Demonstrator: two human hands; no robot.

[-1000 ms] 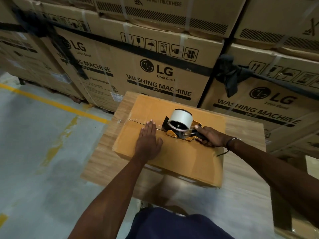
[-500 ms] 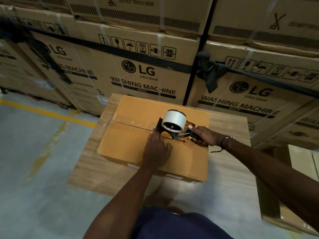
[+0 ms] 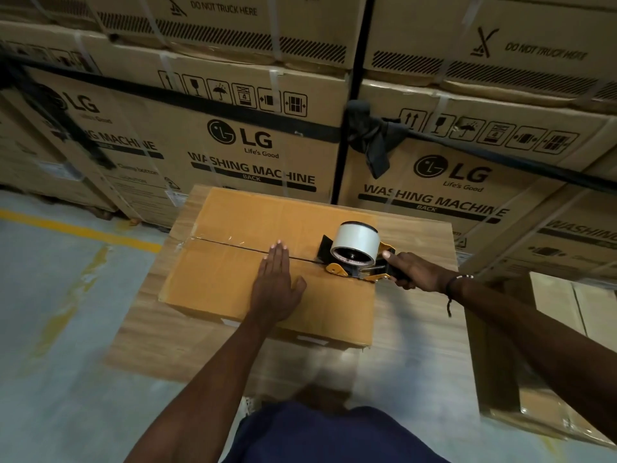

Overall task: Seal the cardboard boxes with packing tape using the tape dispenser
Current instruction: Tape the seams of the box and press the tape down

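from my remote seat i take the closed orange-brown cardboard box point(image 3: 233, 275) on the pale wood-grain table point(image 3: 157, 332) as my landmark and read across from its left. left of the box and table there is grey concrete floor point(image 3: 50, 329) with a yellow painted line point(image 3: 80, 230). the box's two top flaps are shut, so i cannot tell what is inside. a strip of clear glossy packing tape point(image 3: 213, 240) lies along the centre seam from the box's left edge toward the middle. my left hand point(image 3: 275, 289) lies flat on the near flap, fingers straight and together with their tips at the seam, thumb spread to the side, holding nothing. just right of that hand, on the seam near the box's right end, sits the black and yellow metal tape dispenser point(image 3: 354, 265) with its white roll of tape point(image 3: 355, 242) standing above the frame. my right hand point(image 3: 414, 270) is curled round the dispenser's black handle, forefinger stretched forward beside the roll; a dark cord bracelet point(image 3: 450, 289) circles that wrist. behind the box stand tall stacked brown washing machine cartons point(image 3: 233, 145), all closed and banded with pale straps, with a black strap point(image 3: 370, 142) knotted between two of them. right of the box, a smaller plain brown carton point(image 3: 521, 379) stands on the floor beside the table, and whether anything is in it i cannot tell.
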